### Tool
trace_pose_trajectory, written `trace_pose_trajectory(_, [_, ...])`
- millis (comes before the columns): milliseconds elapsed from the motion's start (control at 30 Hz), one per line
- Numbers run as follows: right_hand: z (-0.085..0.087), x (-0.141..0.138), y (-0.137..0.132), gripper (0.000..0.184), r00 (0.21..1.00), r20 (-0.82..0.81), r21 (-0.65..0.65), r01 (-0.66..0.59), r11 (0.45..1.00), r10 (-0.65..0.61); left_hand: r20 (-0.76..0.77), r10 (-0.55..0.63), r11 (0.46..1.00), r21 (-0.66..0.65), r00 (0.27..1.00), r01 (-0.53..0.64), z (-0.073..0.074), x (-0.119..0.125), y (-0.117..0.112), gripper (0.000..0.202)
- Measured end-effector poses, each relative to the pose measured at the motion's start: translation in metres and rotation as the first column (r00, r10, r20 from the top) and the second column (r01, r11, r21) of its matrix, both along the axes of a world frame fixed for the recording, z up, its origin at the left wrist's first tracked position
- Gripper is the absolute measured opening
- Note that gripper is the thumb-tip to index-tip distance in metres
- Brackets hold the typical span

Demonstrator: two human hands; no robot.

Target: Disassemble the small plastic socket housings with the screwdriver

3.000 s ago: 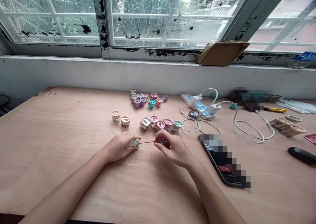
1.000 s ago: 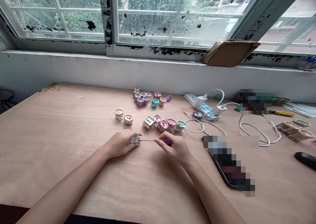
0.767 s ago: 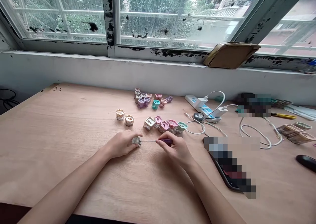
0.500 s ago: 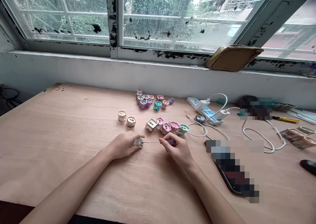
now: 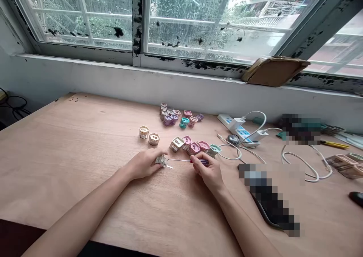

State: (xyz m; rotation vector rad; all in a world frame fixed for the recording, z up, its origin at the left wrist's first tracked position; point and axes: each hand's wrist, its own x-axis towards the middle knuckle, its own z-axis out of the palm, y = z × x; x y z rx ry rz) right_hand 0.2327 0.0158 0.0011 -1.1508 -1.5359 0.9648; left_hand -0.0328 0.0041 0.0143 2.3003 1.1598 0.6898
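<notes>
**Change since earlier frame:** the right hand sits slightly further from the left hand, and the tip of the screwdriver appears just beside the small socket cover instead of touching it.
**Far left:** black cables lie below the window sill, beyond the table edge.
**Work surface:** a plywood table carries all items listed below.
**Left hand:** fingers curled and nearly closed, gripping the socket cover.
**Task item location:** the socket cover is held at the left fingertips, just above the table, with its side facing the screwdriver.
**Loose covers, back left:** 2 cream socket covers stand just beyond the left hand, near each other.
**Speck:** a bright fleck lies just beside the cover; too small to identify.
**Screwdriver:** thin metal shaft, dark handle, pointing left toward the cover.
**Right hand:** partly closed, fingers pinching the screwdriver handle.
**Row of covers:** cream, pink and teal covers stand close together beyond the right hand.
**Back cluster:** purple, pink, teal and cream covers are bunched further back.
**Right side:** a white power strip with white cables; a blurred phone on the table.
**Far right:** a yellow-handled tool, a small stack of covers, and a black mouse.
</notes>
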Motion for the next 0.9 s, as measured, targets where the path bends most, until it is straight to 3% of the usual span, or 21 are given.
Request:
trace_pose_trajectory(533, [0.0065, 0.0058, -0.0016, 0.036, 0.982, 0.189, 0.14, -0.005, 0.99, -0.021, 0.013, -0.003, 1.0, -0.001, 1.0, 0.003, -0.0011, -0.0013, 0.0004, 0.041])
trace_pose_trajectory(900, [0.0006, 0.0074, 0.0013, 0.031, 0.964, 0.255, 0.232, 0.016, 0.973, -0.077, 0.028, 0.0, 1.0, -0.021, 1.0, 0.001, -0.0001, -0.0017, -0.0004, 0.041])
